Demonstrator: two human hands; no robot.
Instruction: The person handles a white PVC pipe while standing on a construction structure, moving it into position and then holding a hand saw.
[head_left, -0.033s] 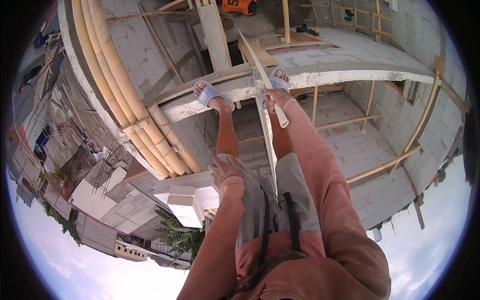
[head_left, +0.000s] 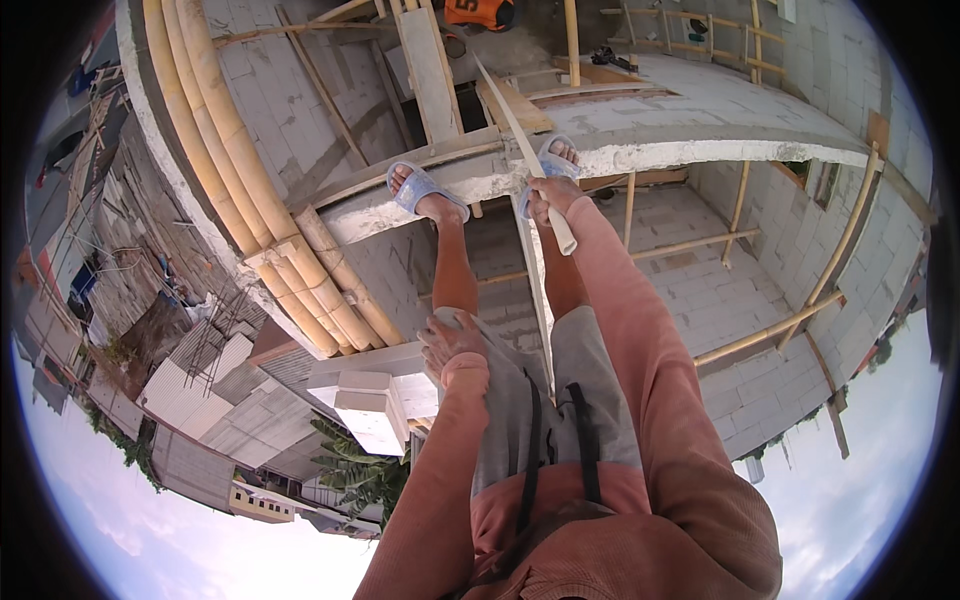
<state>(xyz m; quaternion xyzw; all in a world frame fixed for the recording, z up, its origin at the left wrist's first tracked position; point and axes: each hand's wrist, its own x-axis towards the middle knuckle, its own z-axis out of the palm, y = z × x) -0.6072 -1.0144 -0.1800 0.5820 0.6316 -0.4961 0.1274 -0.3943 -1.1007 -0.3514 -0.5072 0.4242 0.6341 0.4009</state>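
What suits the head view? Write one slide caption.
Right hand grips a long pale pole, left hand rests on grey shorts, blue slide sandals on a concrete beam.

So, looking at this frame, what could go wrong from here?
Footing: the open slide sandals stand on a narrow, rough concrete beam with a drop beside it, so a slip could mean a fall.

Dropping: only the right hand grips the long pale pipe; its far end points toward a co-worker in orange, who might be struck.

Balance: the left hand rests on the knee, gripping no fixed support, so a wobble may be hard to catch.
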